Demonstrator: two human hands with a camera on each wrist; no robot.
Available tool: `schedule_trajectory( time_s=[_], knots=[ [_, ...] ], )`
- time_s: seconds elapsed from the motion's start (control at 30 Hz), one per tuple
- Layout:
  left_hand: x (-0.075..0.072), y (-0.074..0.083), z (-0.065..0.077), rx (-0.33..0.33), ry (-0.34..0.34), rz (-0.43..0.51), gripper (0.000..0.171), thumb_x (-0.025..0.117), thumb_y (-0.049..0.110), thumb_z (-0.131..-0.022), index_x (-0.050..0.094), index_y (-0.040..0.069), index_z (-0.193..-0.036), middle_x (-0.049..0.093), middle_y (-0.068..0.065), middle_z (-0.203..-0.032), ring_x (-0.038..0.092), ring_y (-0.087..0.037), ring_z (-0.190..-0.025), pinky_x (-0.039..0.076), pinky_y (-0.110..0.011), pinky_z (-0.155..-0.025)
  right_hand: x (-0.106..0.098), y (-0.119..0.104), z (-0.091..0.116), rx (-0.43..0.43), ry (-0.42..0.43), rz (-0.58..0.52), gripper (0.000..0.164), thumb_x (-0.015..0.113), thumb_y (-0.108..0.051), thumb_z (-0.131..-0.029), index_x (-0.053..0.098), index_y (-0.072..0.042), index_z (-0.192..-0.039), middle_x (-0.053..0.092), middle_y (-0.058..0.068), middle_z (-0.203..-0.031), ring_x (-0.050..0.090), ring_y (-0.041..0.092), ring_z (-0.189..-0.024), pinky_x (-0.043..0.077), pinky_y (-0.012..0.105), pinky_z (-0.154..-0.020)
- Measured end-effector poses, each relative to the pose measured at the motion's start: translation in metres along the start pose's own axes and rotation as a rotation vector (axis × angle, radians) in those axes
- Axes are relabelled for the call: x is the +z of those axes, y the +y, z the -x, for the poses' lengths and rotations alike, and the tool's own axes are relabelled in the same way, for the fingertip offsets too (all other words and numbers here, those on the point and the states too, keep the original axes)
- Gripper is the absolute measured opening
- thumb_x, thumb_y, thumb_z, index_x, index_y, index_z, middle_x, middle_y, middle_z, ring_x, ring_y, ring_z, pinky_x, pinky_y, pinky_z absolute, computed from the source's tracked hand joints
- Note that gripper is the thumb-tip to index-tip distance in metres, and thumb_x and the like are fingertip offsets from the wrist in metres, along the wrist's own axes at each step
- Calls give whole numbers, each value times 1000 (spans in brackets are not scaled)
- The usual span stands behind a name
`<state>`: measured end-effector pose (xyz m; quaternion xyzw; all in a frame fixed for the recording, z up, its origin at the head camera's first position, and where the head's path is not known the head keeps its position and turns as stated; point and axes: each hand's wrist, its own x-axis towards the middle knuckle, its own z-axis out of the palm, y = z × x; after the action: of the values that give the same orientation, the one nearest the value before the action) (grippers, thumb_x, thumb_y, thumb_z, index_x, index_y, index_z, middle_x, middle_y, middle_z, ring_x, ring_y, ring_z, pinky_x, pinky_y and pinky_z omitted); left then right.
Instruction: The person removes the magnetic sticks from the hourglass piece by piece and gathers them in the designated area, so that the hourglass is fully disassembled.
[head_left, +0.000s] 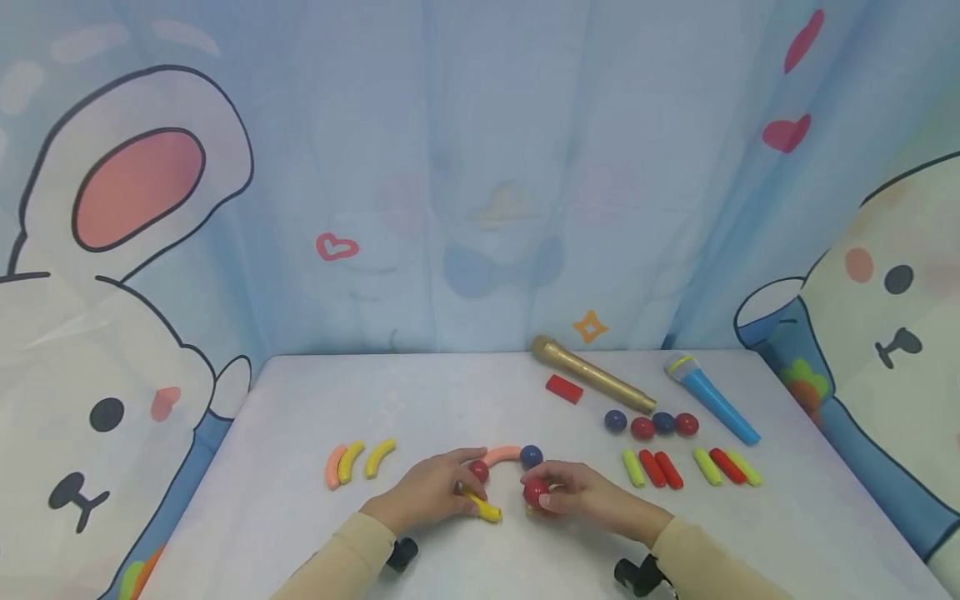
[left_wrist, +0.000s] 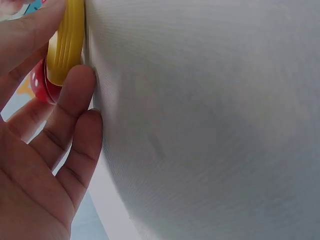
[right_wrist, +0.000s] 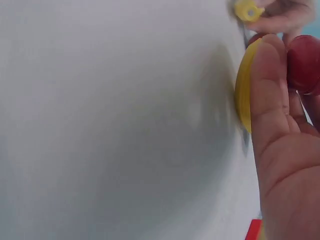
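Note:
My left hand [head_left: 435, 490] pinches a yellow curved piece [head_left: 487, 510], ribbed in the left wrist view, between thumb and fingers. Beside its fingers sits a red ball [head_left: 478, 472]. My right hand [head_left: 585, 497] holds another red ball [head_left: 535, 492] between thumb and fingers. In the right wrist view a second yellow curved piece [right_wrist: 243, 87] shows beside the fingers, partly hidden behind them; whether they grip it too is unclear. A pink curved piece [head_left: 501, 455] lies beyond the hands, with a blue ball [head_left: 531, 456] at its right end.
Two yellow curved pieces [head_left: 380, 458] and a pink curved piece [head_left: 333, 467] lie left. At right are green sticks [head_left: 633, 468], red sticks [head_left: 652, 468], red balls [head_left: 642, 428] and blue balls [head_left: 615, 421]. Behind lie a gold microphone [head_left: 592, 373], blue microphone [head_left: 714, 400] and red block [head_left: 564, 389].

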<state>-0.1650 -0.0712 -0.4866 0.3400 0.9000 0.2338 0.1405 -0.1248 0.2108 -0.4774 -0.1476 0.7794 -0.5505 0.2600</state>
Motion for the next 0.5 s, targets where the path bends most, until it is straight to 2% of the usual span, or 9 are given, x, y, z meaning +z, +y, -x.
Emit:
schedule_trajectory(
  time_s=[0.2,0.37,0.5],
  knots=[
    [1,-2,-1,-8,-3,0,17,83,30,-82,77,38,-96,44,11,-151,53,-8,-118,45,-36,-101,3,0,-2,14,-28,-46,37,59,-19,-100,57,-3,-134,62,9,-124,55,28,-112,49,38,-93],
    [0,-2,0,-4,-2,3,17,83,29,-82,77,37,-96,44,10,-151,55,-2,-96,48,-32,-92,4,-3,-6,47,-45,-90,39,60,-20,-100,56,-4,-135,62,8,-126,55,25,-113,49,39,-96],
    [1,-2,0,-13,-5,2,17,83,29,-82,77,38,-96,43,11,-152,53,1,-88,48,-30,-89,-7,-5,-7,42,-22,-139,43,61,-21,-100,53,-3,-138,60,13,-129,58,29,-112,51,39,-95]
  ],
)
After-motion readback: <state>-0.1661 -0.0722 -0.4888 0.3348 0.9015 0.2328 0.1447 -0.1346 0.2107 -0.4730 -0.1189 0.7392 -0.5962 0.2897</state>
